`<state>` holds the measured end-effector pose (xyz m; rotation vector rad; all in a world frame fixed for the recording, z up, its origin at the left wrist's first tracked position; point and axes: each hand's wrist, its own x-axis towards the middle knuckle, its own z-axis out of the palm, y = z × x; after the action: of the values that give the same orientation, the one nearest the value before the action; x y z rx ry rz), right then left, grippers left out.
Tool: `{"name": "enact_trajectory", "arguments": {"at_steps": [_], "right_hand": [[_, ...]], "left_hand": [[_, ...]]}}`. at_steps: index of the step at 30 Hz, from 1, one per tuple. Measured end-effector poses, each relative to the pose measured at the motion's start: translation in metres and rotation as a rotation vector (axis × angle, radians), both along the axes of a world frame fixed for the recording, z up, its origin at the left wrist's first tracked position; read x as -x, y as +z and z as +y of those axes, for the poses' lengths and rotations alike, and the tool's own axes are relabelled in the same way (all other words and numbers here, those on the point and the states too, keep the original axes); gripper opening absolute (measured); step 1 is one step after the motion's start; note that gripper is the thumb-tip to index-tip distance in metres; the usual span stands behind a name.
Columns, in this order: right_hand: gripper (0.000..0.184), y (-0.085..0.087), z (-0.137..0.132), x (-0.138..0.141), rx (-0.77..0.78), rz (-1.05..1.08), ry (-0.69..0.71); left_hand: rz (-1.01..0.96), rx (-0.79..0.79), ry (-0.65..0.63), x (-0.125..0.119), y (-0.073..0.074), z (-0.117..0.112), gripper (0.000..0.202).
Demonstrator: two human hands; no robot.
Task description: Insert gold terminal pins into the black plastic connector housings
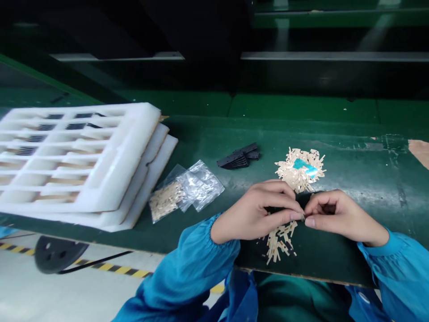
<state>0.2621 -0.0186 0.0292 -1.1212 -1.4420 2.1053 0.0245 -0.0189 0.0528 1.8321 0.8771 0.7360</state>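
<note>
- Bright blue cloth sleeve [187, 264] nearest camera
- Bare left hand [256, 213], bare right hand [342, 217] together, fingertips clamped on tiny dark piece [303, 217], long axis unclear
- Loose pile of pale flat strips [279, 243] just below, nearer left hand
- Second pale strip heap [298, 176] just beyond hands

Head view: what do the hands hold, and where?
A small dark piece, pinched between fingers of the left hand and right hand; the gripped part is hidden.

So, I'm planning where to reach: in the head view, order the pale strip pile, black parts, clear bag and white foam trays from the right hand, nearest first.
From the right hand:
1. pale strip pile: just ahead, up-left.
2. black parts: further left, on the bench.
3. clear bag: left of those.
4. white foam trays: far left.
</note>
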Motion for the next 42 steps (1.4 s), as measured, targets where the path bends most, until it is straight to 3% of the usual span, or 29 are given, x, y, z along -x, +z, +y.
{"name": "enact_trajectory", "arguments": {"at_steps": [4, 10, 13, 16, 22, 27, 31, 37, 42], "right_hand": [[0.016, -0.001, -0.005, 0.004, -0.133, -0.067, -0.086], [0.013, -0.005, -0.012, 0.009, -0.427, -0.177, -0.155], [0.015, -0.006, -0.013, 0.01, -0.5, -0.194, -0.209], [0.017, -0.008, -0.012, 0.01, -0.539, -0.208, -0.276], [0.015, -0.012, -0.011, 0.008, -0.601, -0.245, -0.288], [0.014, -0.013, -0.012, 0.008, -0.655, -0.273, -0.256], [0.013, -0.012, -0.012, 0.008, -0.648, -0.28, -0.248], [0.017, -0.004, -0.009, 0.007, -0.59, -0.25, -0.263], [0.018, -0.002, -0.006, 0.006, -0.607, -0.252, -0.209]], "left_hand": [[0.063, 0.026, 0.088, -0.005, -0.003, 0.001, 0.017], [0.124, 0.061, 0.117, -0.012, -0.01, -0.001, 0.018], [0.1, 0.075, 0.252, -0.017, -0.013, -0.004, 0.01], [0.104, -0.008, 0.351, -0.021, -0.016, -0.006, 0.007], [0.159, -0.21, 0.146, -0.019, -0.022, -0.007, 0.019], [0.326, -0.41, 0.141, -0.02, -0.027, -0.01, 0.021], [0.429, -0.463, 0.142, -0.021, -0.029, -0.01, 0.024], [0.591, -0.364, 0.297, -0.018, -0.029, -0.003, 0.025], [0.164, 0.095, 0.19, -0.02, -0.018, -0.001, 0.019]]}}
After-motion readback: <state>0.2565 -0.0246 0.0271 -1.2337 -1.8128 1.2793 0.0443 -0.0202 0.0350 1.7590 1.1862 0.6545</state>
